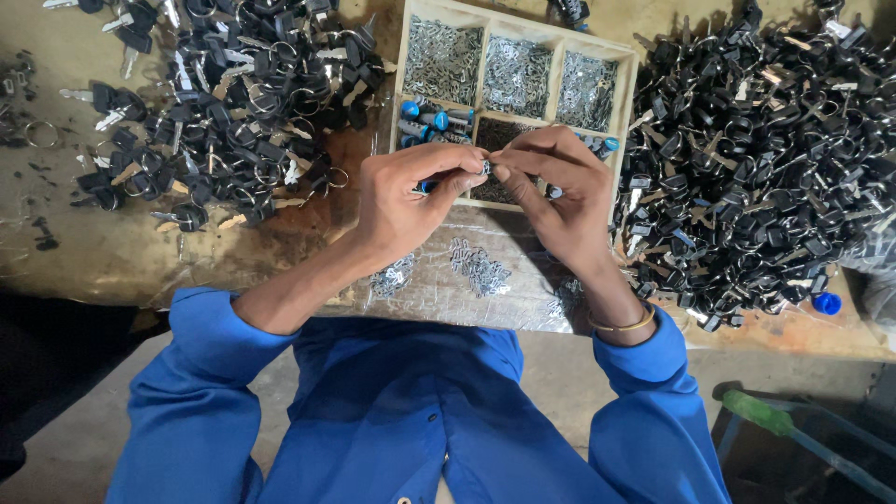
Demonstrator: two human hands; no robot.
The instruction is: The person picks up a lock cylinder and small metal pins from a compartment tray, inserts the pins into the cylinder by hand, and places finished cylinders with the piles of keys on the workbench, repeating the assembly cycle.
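We see a small metal part [486, 168] pinched between both sets of fingertips, left hand [411, 201] and right hand [560, 191] closed on it from either side, equally near, just above the wooden tray [627, 89] on the counter [84, 252].

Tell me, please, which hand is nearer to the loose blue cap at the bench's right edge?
Right. The right hand is over the tray, left of the blue cap; the left hand is farther left still.

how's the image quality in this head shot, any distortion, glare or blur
Head view: wide-angle bending curves the wooden tray and bench edges; glare on the plastic sheet; left hand and right hand fairly sharp; corners darker.
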